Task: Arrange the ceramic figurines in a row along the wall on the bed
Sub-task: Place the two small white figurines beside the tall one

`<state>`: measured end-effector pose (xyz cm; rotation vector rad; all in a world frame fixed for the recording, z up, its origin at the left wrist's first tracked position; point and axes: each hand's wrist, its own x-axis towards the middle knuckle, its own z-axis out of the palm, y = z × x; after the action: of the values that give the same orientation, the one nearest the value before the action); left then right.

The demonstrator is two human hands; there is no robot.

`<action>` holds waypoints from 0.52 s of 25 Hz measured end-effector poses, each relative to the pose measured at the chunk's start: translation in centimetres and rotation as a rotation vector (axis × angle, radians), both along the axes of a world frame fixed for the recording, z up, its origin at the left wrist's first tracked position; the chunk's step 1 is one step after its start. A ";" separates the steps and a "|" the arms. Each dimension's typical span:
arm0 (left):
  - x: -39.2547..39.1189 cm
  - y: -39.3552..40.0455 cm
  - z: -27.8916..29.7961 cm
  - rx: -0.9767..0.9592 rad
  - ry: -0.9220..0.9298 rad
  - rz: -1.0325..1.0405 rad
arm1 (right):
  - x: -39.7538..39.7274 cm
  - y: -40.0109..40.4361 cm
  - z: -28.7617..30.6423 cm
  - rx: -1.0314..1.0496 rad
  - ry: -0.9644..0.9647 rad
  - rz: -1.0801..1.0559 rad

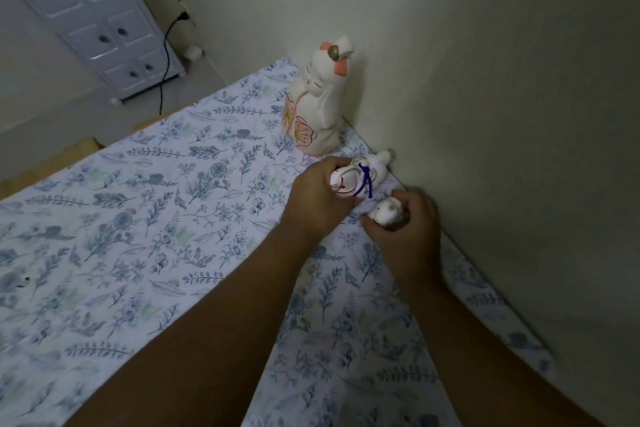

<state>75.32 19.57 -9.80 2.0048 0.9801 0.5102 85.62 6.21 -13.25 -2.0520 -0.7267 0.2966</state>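
Observation:
A tall white figurine (317, 104) with pink flowers and a pink bow stands upright on the bed against the wall. Just in front of it, my left hand (317, 199) grips a smaller white figurine (363, 177) with a purple cord and red markings, close to the wall. My right hand (403, 222) holds a third, small white figurine (384, 211) with dark spots, right beside the other one and near the wall. Whether these two figurines touch the bed is hidden by my fingers.
The bed (138, 218) has a white sheet with blue leaf print and runs along the wall (502, 114) on the right. A white cabinet (86, 10) stands on the floor beyond the bed, with a black cable (166, 55) plugged into the wall.

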 end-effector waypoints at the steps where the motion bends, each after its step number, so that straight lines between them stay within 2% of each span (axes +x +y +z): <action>1: 0.0 0.0 0.1 0.010 -0.004 0.000 | -0.2 -0.1 0.1 0.000 -0.010 -0.013; 9: -0.8 -0.4 0.3 -0.024 0.008 -0.001 | -2.0 -2.0 0.2 -0.019 -0.080 -0.028; 13: -1.3 -1.2 0.7 -0.112 0.017 0.027 | -2.4 -2.4 0.2 -0.067 -0.005 -0.027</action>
<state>73.99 18.41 -9.13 1.9011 1.0248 0.4433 83.25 3.78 -13.00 -2.1250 -0.7004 0.3041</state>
